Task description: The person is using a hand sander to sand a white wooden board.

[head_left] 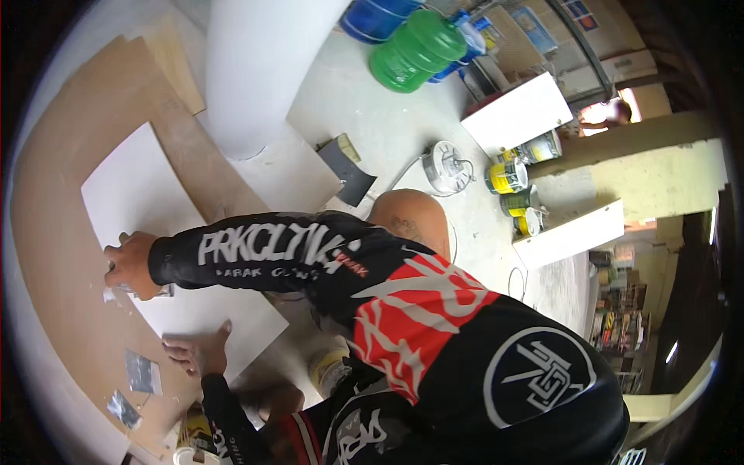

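Observation:
A long white panel (pixel 139 182) lies on a brown board (pixel 58 232). My right hand (pixel 133 265), at the end of the upper black sleeve, presses over the panel's left edge with its fingers bent. Something small and greyish shows under that palm, mostly hidden. Lower down, my left hand (pixel 198 353) rests at the same edge, thumb spread away and fingers stretched out. Beside it on the board lie a grey square piece (pixel 143 373) and a smaller grey piece (pixel 124 409), perhaps sandpaper.
A thick white column (pixel 260 70) rises beyond the board. On the floor are a dark sheet (pixel 347 172), a round metal device (pixel 448 168) with a cable, a green water jug (pixel 415 50) and paint cans (pixel 508 177). White panels (pixel 519 116) lean farther off. Another person (pixel 616 114) is in the background.

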The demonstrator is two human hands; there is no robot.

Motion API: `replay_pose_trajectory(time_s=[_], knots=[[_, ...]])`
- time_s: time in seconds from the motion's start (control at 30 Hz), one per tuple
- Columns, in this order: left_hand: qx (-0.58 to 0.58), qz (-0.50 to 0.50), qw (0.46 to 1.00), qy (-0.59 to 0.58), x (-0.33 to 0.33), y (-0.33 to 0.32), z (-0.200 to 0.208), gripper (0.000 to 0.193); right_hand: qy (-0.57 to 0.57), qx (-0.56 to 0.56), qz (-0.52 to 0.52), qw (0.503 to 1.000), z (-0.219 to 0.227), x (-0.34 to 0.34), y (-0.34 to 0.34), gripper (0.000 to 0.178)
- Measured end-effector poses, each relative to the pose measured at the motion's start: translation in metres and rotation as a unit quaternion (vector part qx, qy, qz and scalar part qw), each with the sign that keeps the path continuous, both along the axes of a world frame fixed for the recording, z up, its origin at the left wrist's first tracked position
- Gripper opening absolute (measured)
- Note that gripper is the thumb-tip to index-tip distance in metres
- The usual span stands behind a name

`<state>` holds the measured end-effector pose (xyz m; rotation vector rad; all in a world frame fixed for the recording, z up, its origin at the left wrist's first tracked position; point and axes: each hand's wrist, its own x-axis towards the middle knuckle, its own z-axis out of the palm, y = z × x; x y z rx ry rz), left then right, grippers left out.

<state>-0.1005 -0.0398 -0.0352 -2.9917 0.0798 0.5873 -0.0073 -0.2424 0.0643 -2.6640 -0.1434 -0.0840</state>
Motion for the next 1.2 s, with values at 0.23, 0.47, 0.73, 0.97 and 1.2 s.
replay_pose_trajectory(time_s=[0.23,0.47,0.73,0.97,1.2], knots=[[0.013,0.013,0.998,0.057,0.001,-0.005,0.022,0.17,0.014,-0.03,-0.065,0.997,0.007,0.047,-0.027,0.056],[0.0,0.018,0.999,0.052,-0.002,-0.007,0.026,0.17,0.053,-0.052,-0.134,0.988,-0.016,0.127,-0.052,0.071],[-0.087,0.006,0.987,0.136,-0.001,-0.005,0.044,0.168,0.032,-0.037,-0.144,0.988,0.0,0.138,-0.071,0.071],[-0.155,0.027,0.974,0.162,-0.002,0.0,0.053,0.17,0.001,-0.075,-0.028,0.997,0.018,0.036,-0.014,0.065],[-0.169,0.031,0.971,0.167,-0.002,-0.002,0.057,0.167,0.0,-0.042,0.028,0.999,0.028,-0.023,0.003,0.061]])
